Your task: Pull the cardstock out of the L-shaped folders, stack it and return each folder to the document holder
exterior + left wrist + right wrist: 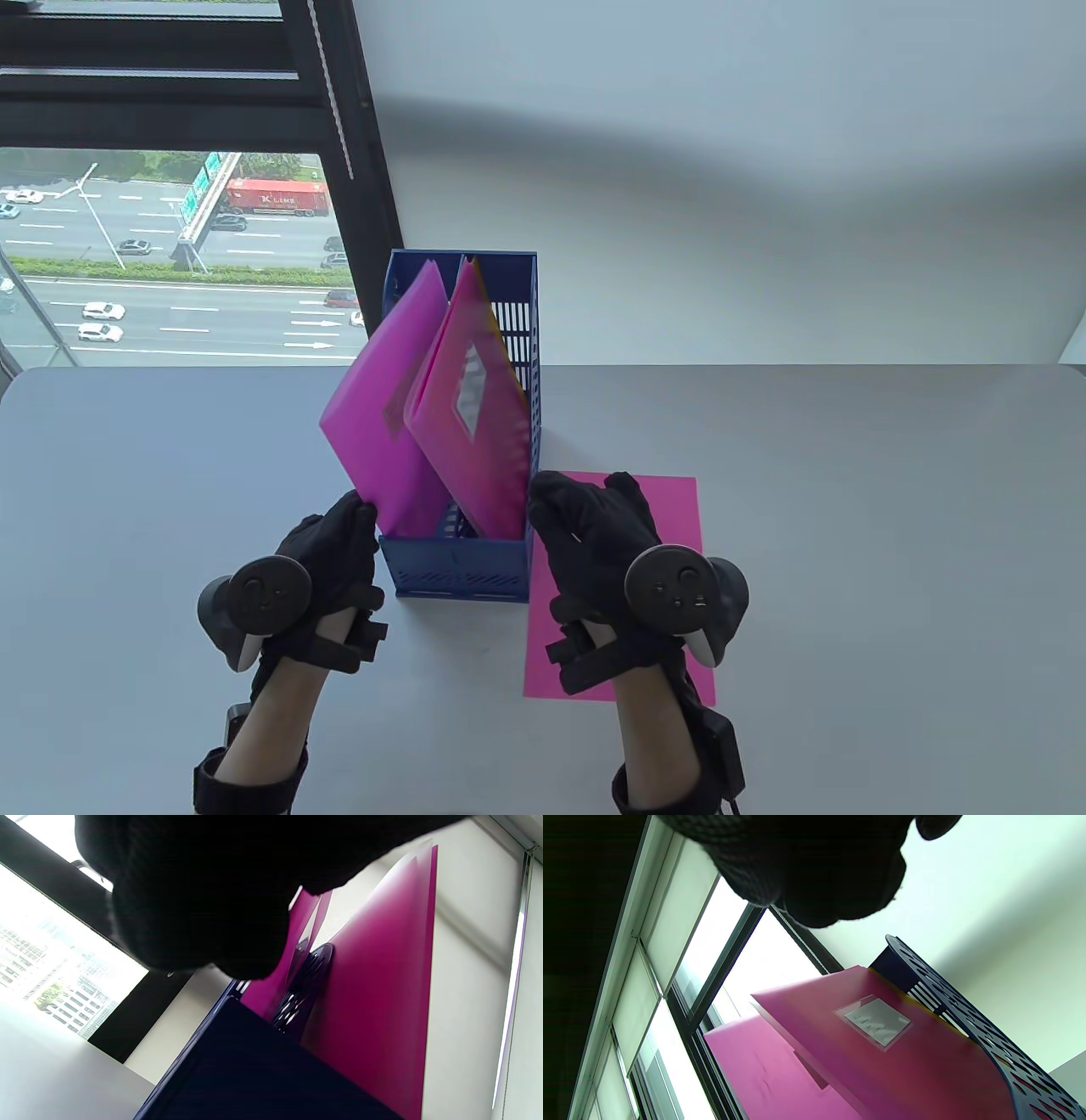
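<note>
A blue document holder (458,570) stands mid-table with two magenta L-shaped folders leaning out of it to the left. My left hand (361,514) grips the lower edge of the left folder (377,416) at the holder's front left corner. The right folder (471,441), which carries a label, looks slightly blurred; a yellow edge (496,331) shows behind it. My right hand (551,509) hovers at the holder's front right corner, fingers loosely curled and holding nothing, above a pink cardstock sheet (674,509) flat on the table. The right wrist view shows the labelled folder (882,1060) and the holder's perforated wall (988,1035).
The grey table (848,509) meets a white wall behind the holder. A dark-framed window (356,170) stands at the back left. In the left wrist view my glove (203,891) hides most of the scene above the holder (237,1073) and a folder (373,1005).
</note>
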Motion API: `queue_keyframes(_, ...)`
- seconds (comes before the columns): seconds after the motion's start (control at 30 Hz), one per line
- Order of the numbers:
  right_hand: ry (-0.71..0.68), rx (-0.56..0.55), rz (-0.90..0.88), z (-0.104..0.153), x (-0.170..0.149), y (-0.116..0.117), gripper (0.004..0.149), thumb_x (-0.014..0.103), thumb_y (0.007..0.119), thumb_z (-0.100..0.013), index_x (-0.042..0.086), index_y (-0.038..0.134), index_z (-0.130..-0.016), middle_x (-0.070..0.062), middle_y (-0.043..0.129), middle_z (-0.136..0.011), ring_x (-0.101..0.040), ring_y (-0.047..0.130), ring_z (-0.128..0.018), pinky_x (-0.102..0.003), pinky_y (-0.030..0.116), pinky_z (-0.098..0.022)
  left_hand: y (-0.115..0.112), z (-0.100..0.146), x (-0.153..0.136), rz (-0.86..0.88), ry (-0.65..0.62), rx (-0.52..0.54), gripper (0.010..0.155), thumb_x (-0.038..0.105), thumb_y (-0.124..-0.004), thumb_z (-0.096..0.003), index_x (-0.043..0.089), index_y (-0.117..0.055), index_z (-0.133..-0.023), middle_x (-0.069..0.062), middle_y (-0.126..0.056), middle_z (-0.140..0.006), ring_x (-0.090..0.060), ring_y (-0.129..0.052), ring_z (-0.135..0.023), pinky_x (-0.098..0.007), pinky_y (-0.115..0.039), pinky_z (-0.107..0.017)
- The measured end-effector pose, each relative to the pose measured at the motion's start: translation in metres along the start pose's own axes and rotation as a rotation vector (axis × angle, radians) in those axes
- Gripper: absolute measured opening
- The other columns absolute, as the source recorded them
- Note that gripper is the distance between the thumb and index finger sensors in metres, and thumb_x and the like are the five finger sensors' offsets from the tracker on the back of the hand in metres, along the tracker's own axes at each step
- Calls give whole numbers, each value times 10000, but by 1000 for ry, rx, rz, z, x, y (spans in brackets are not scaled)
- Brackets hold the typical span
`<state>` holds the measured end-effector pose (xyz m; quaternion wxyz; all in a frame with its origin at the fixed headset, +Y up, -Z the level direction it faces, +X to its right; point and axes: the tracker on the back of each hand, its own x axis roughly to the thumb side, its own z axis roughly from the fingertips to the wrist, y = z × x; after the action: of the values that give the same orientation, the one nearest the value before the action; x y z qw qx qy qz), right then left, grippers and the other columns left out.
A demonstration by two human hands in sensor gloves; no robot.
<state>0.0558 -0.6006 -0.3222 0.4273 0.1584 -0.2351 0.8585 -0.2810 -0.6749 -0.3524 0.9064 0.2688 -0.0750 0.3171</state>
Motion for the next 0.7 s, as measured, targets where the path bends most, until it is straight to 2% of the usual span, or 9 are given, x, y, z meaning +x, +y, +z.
queue_keyframes(0.2,19,-4,150,-14,9,17,407,436,836,-594,287,775,-967,62,898,-841,-188,886,-686,-535,443,-799,6,-1,-3,34,10,19,471,381,-754,-578,27,-913,-844,-68,-1036,-536,-295,-1077,-320,-557,-754,-587)
queue_keyframes(0.43,-1,-24,409,-21,18,67,608,535,832,-581,327,591,-1099,49,717,-1058,-225,786,-885,-562,412,-806,10,-2,-7,55,19,32,473,390,-751,-579,35,-913,-846,-67,-1036,-537,-293,-1077,-322,-556,-753,-589)
queue_keyframes(0.6,-42,-90,517,-17,14,97,650,569,831,-570,339,551,-1109,68,688,-1074,-206,794,-894,-559,448,-802,9,-3,-8,77,16,17,475,394,-749,-582,39,-910,-853,-70,-1032,-554,-300,-1076,-341,-560,-744,-597)
queue_keyframes(0.7,-23,-76,563,-17,8,106,665,588,825,-571,338,535,-1114,72,681,-1076,-198,794,-894,-553,462,-799,7,-3,-11,80,21,5,480,399,-747,-583,41,-906,-859,-73,-1031,-566,-306,-1074,-356,-563,-738,-602)
